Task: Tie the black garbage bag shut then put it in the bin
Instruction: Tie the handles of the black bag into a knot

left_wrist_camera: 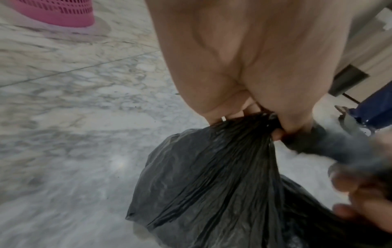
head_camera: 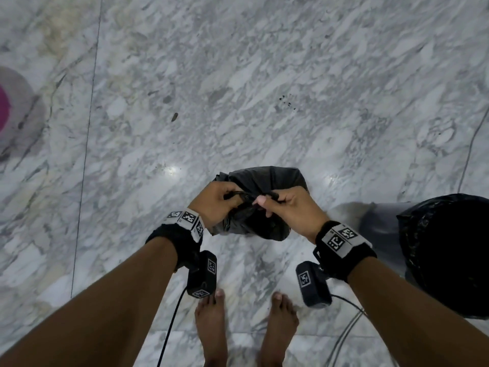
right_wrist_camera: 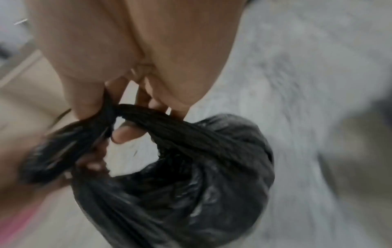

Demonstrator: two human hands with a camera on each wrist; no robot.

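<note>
A small black garbage bag [head_camera: 264,181] hangs above the marble floor, just in front of my bare feet. My left hand [head_camera: 217,200] grips one gathered, twisted end of the bag's mouth [left_wrist_camera: 250,127]. My right hand [head_camera: 285,205] pinches the other twisted strand [right_wrist_camera: 148,115], which crosses the first between my hands. The bag's body [right_wrist_camera: 201,176] bulges below the strands. A grey bin [head_camera: 381,229] lined with a black bag [head_camera: 449,250] stands on the floor to my right.
A pink perforated basket [left_wrist_camera: 57,11] stands on the floor far to the left. Cables [head_camera: 344,337] trail from the wrist cameras past my feet. A thin cord [head_camera: 471,147] lies on the floor at the right edge.
</note>
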